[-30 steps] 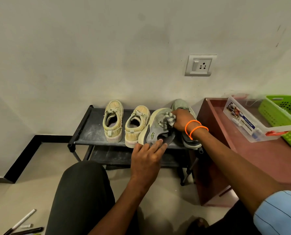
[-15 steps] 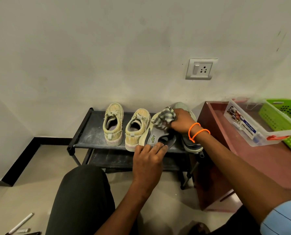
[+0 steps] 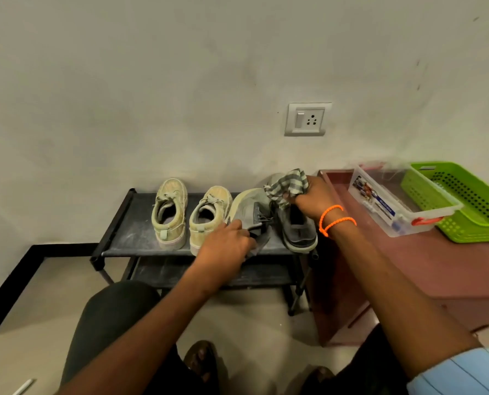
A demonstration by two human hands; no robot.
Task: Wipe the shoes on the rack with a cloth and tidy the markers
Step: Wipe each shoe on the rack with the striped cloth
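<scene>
cloth lifted, clear box holds markers

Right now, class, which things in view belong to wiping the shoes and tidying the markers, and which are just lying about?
Job: striped cloth in right hand; grey shoe held by left hand; dark shoe; beige pair; rack; marker.

Lying about: green basket; clear box; wall socket.

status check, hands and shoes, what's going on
Left hand grips grey shoe, tipped on the rack. Right hand holds striped cloth above it. Nothing in the way.
</scene>
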